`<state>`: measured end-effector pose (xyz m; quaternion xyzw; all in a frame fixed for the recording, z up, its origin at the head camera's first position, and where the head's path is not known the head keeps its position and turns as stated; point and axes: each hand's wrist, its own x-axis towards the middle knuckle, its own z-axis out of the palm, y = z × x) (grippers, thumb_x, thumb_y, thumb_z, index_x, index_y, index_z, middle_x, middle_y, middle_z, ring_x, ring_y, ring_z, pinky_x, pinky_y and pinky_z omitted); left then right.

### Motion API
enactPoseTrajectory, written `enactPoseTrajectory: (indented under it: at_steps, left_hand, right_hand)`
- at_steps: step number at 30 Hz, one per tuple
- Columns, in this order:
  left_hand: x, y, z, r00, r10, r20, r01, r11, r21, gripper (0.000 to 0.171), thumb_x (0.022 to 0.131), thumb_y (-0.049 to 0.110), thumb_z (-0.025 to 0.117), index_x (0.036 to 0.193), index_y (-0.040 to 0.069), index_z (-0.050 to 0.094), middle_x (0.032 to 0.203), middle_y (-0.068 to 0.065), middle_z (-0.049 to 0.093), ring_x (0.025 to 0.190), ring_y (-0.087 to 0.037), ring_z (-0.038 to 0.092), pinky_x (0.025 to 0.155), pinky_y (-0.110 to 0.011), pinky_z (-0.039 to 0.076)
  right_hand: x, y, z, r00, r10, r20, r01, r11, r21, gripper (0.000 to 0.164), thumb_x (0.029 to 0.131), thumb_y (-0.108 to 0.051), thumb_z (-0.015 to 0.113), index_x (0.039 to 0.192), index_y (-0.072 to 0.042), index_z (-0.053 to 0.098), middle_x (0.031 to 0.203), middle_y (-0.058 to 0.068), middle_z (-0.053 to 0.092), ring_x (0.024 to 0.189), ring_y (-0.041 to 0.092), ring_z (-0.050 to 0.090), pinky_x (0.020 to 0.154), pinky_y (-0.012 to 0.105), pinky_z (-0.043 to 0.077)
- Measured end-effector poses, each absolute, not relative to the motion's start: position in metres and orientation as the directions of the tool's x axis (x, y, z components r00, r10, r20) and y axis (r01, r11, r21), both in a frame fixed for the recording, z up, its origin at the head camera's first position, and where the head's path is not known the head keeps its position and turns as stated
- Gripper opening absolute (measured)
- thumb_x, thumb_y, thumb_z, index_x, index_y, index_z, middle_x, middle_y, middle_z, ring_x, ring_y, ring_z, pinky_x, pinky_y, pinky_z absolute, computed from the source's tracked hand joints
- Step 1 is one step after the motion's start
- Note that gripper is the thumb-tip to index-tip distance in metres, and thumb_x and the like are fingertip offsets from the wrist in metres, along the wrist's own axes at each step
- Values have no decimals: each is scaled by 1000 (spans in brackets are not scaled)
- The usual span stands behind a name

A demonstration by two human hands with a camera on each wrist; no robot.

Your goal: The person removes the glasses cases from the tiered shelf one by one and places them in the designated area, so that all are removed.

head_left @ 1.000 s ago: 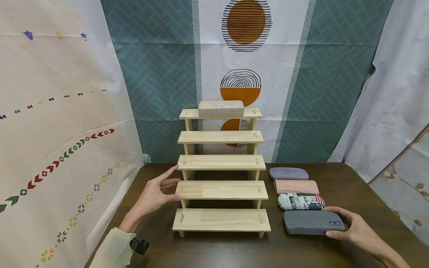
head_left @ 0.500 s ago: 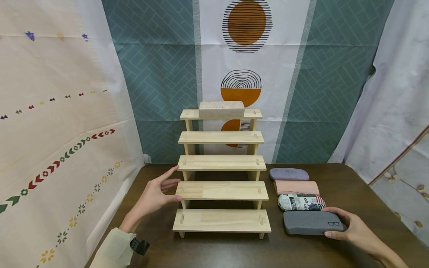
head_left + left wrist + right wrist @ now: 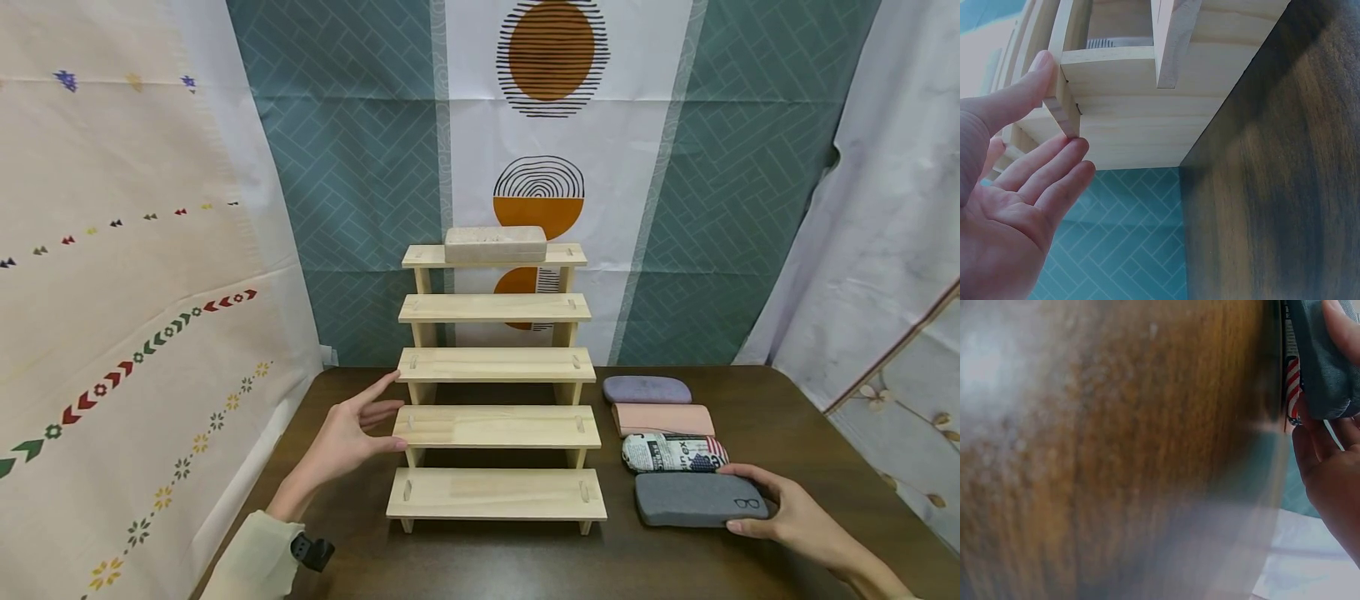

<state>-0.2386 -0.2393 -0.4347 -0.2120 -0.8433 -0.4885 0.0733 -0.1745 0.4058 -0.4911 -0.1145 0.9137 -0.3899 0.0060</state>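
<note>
A pale wooden stepped shelf point(image 3: 498, 425) with several steps stands mid-table. My left hand point(image 3: 341, 442) holds its left side; thumb and fingers pinch the end of one step board point(image 3: 1063, 103) in the left wrist view. My right hand point(image 3: 783, 510) grips the right end of a grey glasses case point(image 3: 690, 500), thumb on the near side and fingers on the far side. The case point(image 3: 1322, 362) shows at the upper right of the right wrist view. Just behind it lies a newspaper-print glasses case point(image 3: 671, 452) with a flag pattern.
Behind the printed case lie a peach case point(image 3: 663, 419) and a lavender case point(image 3: 647, 389), in a row right of the shelf. A beige case point(image 3: 495, 246) rests on the top step. Patterned cloths point(image 3: 360, 167) hang around the dark wooden table point(image 3: 517, 567).
My right hand and the grey glasses case have shifted very slightly to the left. The left hand and the shelf have stayed put.
</note>
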Motion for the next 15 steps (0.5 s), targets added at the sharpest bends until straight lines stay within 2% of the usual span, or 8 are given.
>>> enactPoseTrajectory:
  at_steps: [8,15]
  left_hand:
    - [-238,-239,-435,-900,283,331,428,439,790,103,76,9,97,163,25,44,136,-18,67,125,-32,67,101,-52,55]
    - [-238,-239,-434,-901,285,329,427,436,792,103,76,9,97,163,25,44,137,-18,67,125,-32,67,101,-49,56]
  right_hand:
    - [-176,408,-493,-968,-225,108,-237,696,-678,68,81,-23,94,140,-9,63,136,13,60,109,-2,52,80,20,46]
    - [-177,410,-497,-960,-243,136,-271,698,-663,67,79,-18,95,138,-6,63,133,14,60,102,1,55,75,22,48]
